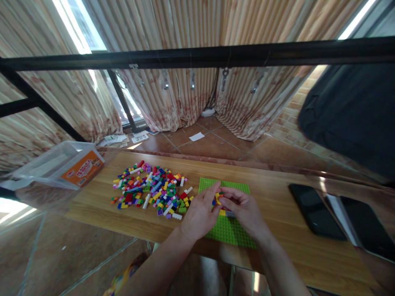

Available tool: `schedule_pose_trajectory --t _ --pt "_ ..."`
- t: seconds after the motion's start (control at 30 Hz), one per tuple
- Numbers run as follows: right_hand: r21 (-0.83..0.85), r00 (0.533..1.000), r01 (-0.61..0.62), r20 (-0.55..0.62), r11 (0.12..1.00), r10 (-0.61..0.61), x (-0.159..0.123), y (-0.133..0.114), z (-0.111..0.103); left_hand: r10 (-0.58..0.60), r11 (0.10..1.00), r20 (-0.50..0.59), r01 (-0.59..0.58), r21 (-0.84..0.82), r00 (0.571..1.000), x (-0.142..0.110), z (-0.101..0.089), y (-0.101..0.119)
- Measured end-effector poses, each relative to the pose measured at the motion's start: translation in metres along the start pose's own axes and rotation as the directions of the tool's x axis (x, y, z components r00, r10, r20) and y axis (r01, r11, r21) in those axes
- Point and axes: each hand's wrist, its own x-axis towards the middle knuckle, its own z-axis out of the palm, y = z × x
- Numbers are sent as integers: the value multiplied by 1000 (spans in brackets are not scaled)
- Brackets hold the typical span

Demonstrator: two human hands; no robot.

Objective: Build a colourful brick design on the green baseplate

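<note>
Centrally, green baseplate: the square, studded plastic green baseplate lies on the wooden table; clock hours run from it, 12 straight ahead.
Hands: the left hand and right hand meet over the plate, fingers bent around small coloured bricks, yellow ones among them; whether either grasps a brick, I cannot tell.
In the way: both hands cover the plate's middle and hide most of those bricks.
Brick heap: toward 9 to 10 o'clock, a loose brick heap of glossy, mixed-colour blocks spreads close to the plate.
Clear box: farther out at 10 o'clock, a see-through plastic clear box with an orange label.
Dark slabs: at 3 o'clock, a smooth black phone with rounded corners; beyond it, another dark flat device.
Rail and curtains: at 12, a straight black rail crosses before pleated, striped curtains.
Floor: brown tiles, with white paper toward 11.
Dark cloth: draped dark cloth at 2.
</note>
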Motion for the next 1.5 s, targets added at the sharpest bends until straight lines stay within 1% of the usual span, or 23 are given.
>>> schedule_pose_trajectory --t 0.13,0.27,0.4,0.5,0.6,0.7,0.8,0.9,1.0,1.1,1.2,1.33,1.5 --pt "40 1000 -20 -8 999 20 -3 -2 -1 -27 999 -30 26 -43 999 0 -2 3" --pt "135 999 -38 -33 990 43 -4 -6 -3 -80 980 -40 71 -187 996 3 -9 5" --pt "193 997 -49 -52 980 60 -3 -7 -9 -134 945 -37 117 -304 990 8 -13 2" --pt "179 996 -66 -55 982 77 -2 -8 -14 -160 923 -24 141 -360 987 9 -14 -2" --pt "142 996 -56 -54 988 64 0 -8 -17 -147 926 -2 138 -351 989 8 -19 -4" --pt "124 997 -43 -63 991 51 1 -9 -21 -141 954 -14 132 -269 990 8 -27 -12" --pt "101 996 -40 -82 994 48 2 -8 -25 -145 988 -41 142 -62 989 8 -38 -27" --pt "47 993 -26 -111 999 31 3 -7 -27 -171 968 -51 177 177 984 7 -49 -45" --pt "-11 992 -25 -125 1000 23 5 -5 -27 -204 930 -24 201 309 979 4 -55 -57" --pt "-73 989 -19 -145 997 8 6 -3 -26 -192 905 16 171 389 981 2 -58 -61" --pt "-120 987 -25 -163 992 5 8 -3 -25 -172 885 19 146 442 985 1 -60 -62" --pt "-166 989 -19 -148 986 -6 8 -2 -26 -196 839 -6 171 517 981 2 -69 -63" --pt "-144 991 -13 -131 989 -6 7 2 -29 -240 808 -35 220 547 970 4 -79 -64"
